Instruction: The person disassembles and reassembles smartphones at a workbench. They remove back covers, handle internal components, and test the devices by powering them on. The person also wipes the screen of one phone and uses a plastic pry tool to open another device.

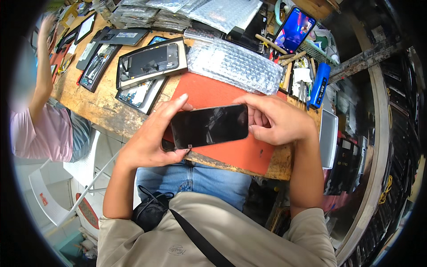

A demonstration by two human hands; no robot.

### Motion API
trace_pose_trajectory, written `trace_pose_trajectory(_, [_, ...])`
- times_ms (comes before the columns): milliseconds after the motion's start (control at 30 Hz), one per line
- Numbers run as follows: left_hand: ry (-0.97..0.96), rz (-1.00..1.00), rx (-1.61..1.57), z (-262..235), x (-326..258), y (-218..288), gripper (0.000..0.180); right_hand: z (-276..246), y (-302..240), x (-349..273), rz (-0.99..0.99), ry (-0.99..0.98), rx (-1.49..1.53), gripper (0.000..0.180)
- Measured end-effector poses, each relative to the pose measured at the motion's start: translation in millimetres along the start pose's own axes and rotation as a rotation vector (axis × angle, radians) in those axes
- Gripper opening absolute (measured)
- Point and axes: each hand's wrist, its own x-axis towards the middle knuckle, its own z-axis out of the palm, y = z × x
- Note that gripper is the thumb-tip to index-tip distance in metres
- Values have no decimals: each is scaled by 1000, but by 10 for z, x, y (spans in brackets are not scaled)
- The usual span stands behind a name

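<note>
Head view: what do the fingers hold?

"A black phone (209, 127), gripped between two bare hands. The left hand (155, 133) clasps one end, thumb along the lower edge; the right hand (282, 120) pinches the other, index finger at the top corner, remaining fingers curled."

"And where is the phone?"

"Above an orange mat (242, 158) at the near edge of a scuffed wooden workbench (106, 109), its dark screen facing up."

"Any containers?"

"Beyond the left hand, a shallow open box (183, 60) holds a dark display panel (151, 55). At right, a white tray (329, 138) sits below the bench top; its contents cannot be made out."

"What crowds the scene?"

"The box partly covers a device with an exposed circuit board (138, 95). A bubble-wrapped package (233, 64) overlaps the mat's far side. A lit phone (295, 29) stands propped behind the tools, near a blue cylinder (319, 84). At far left, a person in pink (42, 138) sits beside the bench."
</note>
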Motion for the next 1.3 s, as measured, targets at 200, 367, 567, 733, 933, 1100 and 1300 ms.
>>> trace_pose_trajectory(200, [-20,-81,54,-25,115,235,123,-14,-57,-10,6,74,-53,57])
trace_pose_trajectory(367, [-33,-66,27,-19,25,75,123,5,-32,-17,-221,152,-190,67])
trace_pose_trajectory(567, [-135,-93,182,-243,68,185,115,134,-177,-5,-187,109,-343,80])
trace_pose_trajectory(733, [-106,-173,54,-269,-44,74,114,257,-288,36,-155,112,-451,76])
trace_pose_trajectory(933, [-88,-210,75,-286,26,244,116,300,-308,61,-201,126,-487,74])
trace_pose_trajectory(1100, [-169,-275,107,-375,159,304,113,309,-286,52,-218,153,-459,76])
trace_pose_trajectory(1300, [-181,-187,64,-402,99,119,112,252,-233,58,-226,126,-391,75])
